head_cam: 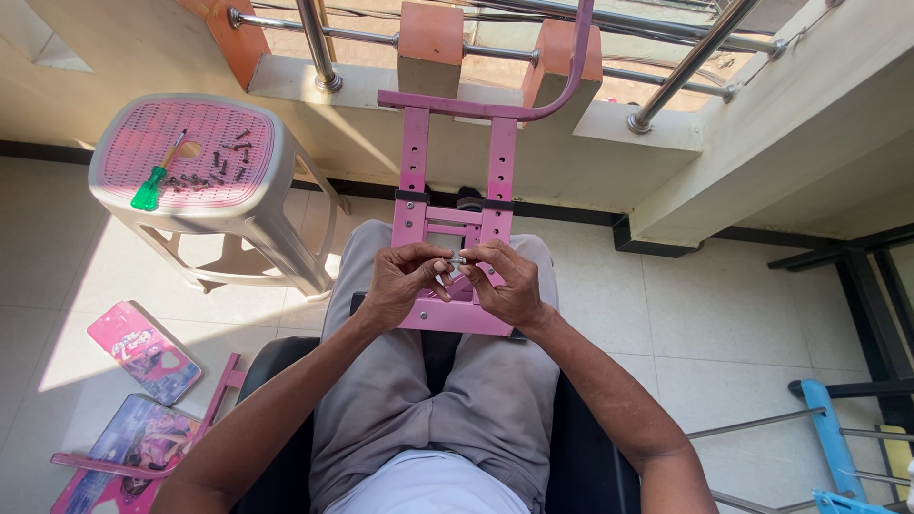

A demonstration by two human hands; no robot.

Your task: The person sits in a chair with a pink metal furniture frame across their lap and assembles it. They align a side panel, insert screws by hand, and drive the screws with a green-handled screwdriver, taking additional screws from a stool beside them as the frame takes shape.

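Note:
A pink metal frame (413, 162) with holed uprights and a curved tube rests on my knees, leaning toward the balcony railing. My left hand (400, 281) and my right hand (505, 281) meet over its lower crossbar. Between their fingertips they pinch a small silver bolt (458, 259). Both hands have their fingers curled around this small part, which is largely hidden.
A plastic stool (205, 167) with a pink top stands at the left, carrying a green-handled screwdriver (152, 186) and several dark screws (224, 162). Pink picture panels (143, 352) lie on the tiled floor at the lower left. A blue frame (833, 438) is at the right.

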